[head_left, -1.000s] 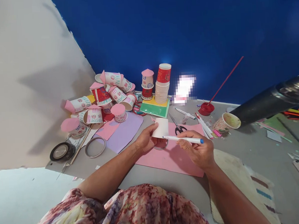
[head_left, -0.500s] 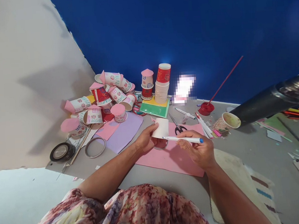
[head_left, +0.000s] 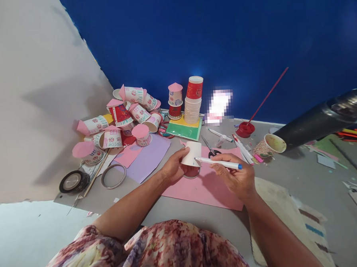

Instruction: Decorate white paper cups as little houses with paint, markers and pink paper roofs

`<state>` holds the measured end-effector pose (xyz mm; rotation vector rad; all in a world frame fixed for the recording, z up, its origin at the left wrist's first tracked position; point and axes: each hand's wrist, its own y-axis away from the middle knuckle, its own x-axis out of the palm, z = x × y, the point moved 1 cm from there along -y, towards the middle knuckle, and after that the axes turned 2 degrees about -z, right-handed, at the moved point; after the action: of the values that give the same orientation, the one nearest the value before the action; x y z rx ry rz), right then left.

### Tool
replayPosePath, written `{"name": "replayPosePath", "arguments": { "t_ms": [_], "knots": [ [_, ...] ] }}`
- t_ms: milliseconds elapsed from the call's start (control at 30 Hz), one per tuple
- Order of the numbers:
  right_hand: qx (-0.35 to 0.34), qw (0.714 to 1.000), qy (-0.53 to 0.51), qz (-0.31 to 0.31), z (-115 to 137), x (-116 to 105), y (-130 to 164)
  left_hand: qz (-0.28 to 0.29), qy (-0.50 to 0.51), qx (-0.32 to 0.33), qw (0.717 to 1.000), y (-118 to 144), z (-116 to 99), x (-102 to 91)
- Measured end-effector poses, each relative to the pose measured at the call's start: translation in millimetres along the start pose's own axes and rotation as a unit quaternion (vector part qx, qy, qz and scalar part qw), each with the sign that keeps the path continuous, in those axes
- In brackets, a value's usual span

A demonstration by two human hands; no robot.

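Note:
My left hand holds a plain white paper cup, tilted with its open mouth toward me, over a pink sheet of paper. My right hand grips a white marker with a blue end cap. The marker's tip touches the cup's side wall near its lower right. Both hands hover just above the pink sheet on the grey table.
A pile of decorated cups with pink roofs lies at the back left, a stack of cups on coloured paper behind it. Scissors, markers, tape rolls, a patterned cup and a black tube lie around.
The marker tip has risen slightly and moved onto the cup's wall; my right hand shifted a little left. The cup and left hand have hardly moved.

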<state>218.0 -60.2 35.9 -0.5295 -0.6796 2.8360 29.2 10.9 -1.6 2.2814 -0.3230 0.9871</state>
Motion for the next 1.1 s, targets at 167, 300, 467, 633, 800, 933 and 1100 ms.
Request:
{"name": "replayPosePath", "arguments": {
  "t_ms": [167, 300, 467, 633, 800, 933, 1100],
  "knots": [
    [0.008, 1.000, 0.012, 0.003, 1.9, 0.0, -0.5, -0.001, 0.001, -0.002, 1.000, -1.3, 0.5, -1.9],
    [0.004, 1.000, 0.018, 0.013, 4.8, -1.2, -1.1, 0.008, -0.002, 0.000, 1.000, -0.7, 0.4, -2.2],
    [-0.013, 0.999, 0.031, 0.030, 9.0, -2.8, -2.1, 0.008, -0.004, 0.005, 1.000, 1.1, -0.9, -1.7],
    [-0.016, 0.999, 0.023, 0.026, 12.2, -2.5, -2.6, 0.011, -0.001, 0.003, 1.000, 1.7, -1.5, -0.9],
    [-0.005, 0.999, 0.034, 0.019, 11.4, -2.3, -2.8, 0.011, 0.009, 0.006, 1.000, 0.8, -0.8, -0.6],
    [-0.013, 0.999, 0.028, 0.013, 9.1, -1.5, -2.9, 0.008, 0.014, 0.012, 1.000, -0.1, -0.5, -0.7],
    [-0.017, 1.000, 0.018, 0.002, 6.5, -0.9, -2.3, 0.005, 0.020, 0.013, 1.000, -0.3, -0.6, 0.0]
  ]
}}
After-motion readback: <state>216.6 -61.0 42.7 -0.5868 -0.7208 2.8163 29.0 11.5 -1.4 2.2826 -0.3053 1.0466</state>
